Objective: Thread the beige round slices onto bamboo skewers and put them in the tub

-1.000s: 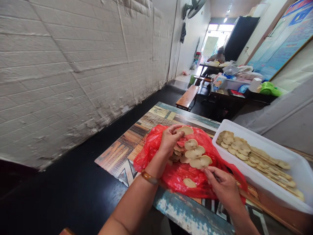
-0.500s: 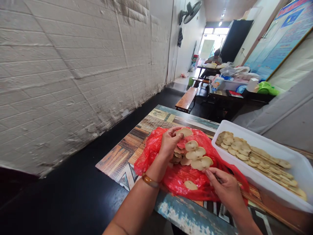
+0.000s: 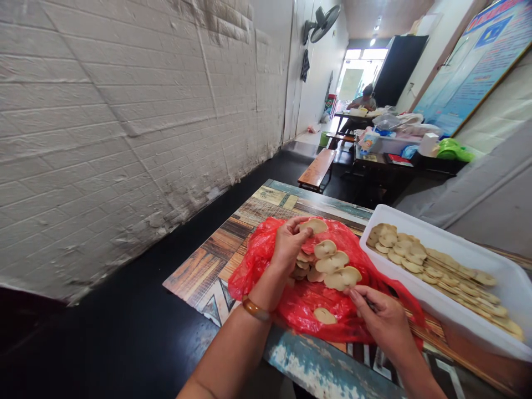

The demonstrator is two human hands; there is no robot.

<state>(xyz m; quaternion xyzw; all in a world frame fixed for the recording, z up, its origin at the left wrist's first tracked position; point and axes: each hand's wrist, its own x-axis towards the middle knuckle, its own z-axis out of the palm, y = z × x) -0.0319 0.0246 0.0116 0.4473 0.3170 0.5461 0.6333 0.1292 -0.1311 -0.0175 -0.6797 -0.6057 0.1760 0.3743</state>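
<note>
My left hand point(image 3: 291, 238), with a brown bangle on its wrist, pinches a thin, pale, round slice point(image 3: 315, 226) of food. My right hand point(image 3: 374, 310) is closed at the near end of a row of skewered slices point(image 3: 333, 262); the stick itself is mostly hidden behind them. Both hands are over a crumpled red plastic bag point(image 3: 257, 252) spread on the table. More loose slices point(image 3: 302, 269) lie on the bag beneath the row, and a single slice point(image 3: 325, 316) rests nearer to me.
A white plastic tub point(image 3: 469, 244) with several skewers of slices point(image 3: 449, 271) stands right of the bag on the wood-patterned table point(image 3: 216, 249). Beyond are a bench point(image 3: 318, 168), a cluttered dark table point(image 3: 369, 160) and a seated person point(image 3: 364, 100). A brick-patterned wall point(image 3: 145, 122) runs along the left.
Hardly anything differs: both hands keep their hold in the same place, and the view has shifted very slightly.
</note>
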